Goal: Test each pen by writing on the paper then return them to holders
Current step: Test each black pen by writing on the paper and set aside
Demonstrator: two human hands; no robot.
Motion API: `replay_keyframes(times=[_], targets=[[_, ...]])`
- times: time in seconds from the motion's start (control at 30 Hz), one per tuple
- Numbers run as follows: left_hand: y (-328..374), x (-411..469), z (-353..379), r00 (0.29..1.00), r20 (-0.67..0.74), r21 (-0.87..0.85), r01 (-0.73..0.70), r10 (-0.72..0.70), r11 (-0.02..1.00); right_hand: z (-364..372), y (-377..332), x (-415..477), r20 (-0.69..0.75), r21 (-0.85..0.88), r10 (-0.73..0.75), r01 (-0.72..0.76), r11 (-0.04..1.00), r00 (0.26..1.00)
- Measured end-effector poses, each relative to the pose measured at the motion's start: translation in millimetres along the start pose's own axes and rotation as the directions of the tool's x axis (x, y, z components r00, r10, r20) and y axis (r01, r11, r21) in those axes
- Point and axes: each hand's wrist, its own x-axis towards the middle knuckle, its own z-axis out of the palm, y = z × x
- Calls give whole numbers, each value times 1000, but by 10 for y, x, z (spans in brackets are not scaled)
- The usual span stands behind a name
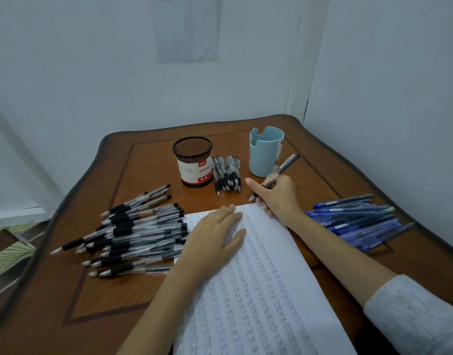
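On the paper [258, 290], left hand [215, 237] lies flat, fingers straight. Right hand [276, 198] at the paper's far edge grips a pen [288, 163], tip just past the sheet. Black pens [133, 234] heaped left of the paper, blue pens [361, 221] right. Mesh holder [193, 162] and blue cup [265, 155] stand beyond it.

Scribbled paper [258, 290]; black pens [133, 231] left of it, blue pens [358, 221] right, mesh holder [192, 162] and cup [265, 155] beyond, pen [286, 163] tilted at its far edge.
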Motion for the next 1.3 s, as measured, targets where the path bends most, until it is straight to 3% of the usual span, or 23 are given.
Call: replay_keyframes(times=[0.2,0.57,1.3], targets=[[-5,3,-7,1000,-7,-6,-17,17,1000,27,98,84,-57,-33,-59,57,998,997],[22,28,-9,999,-2,27,-40,40,999,49,151,118,38,-51,-177,179,983,983],[35,32,3,997,26,30,-69,68,997,27,152,146,50,-24,-171,172,985,984]])
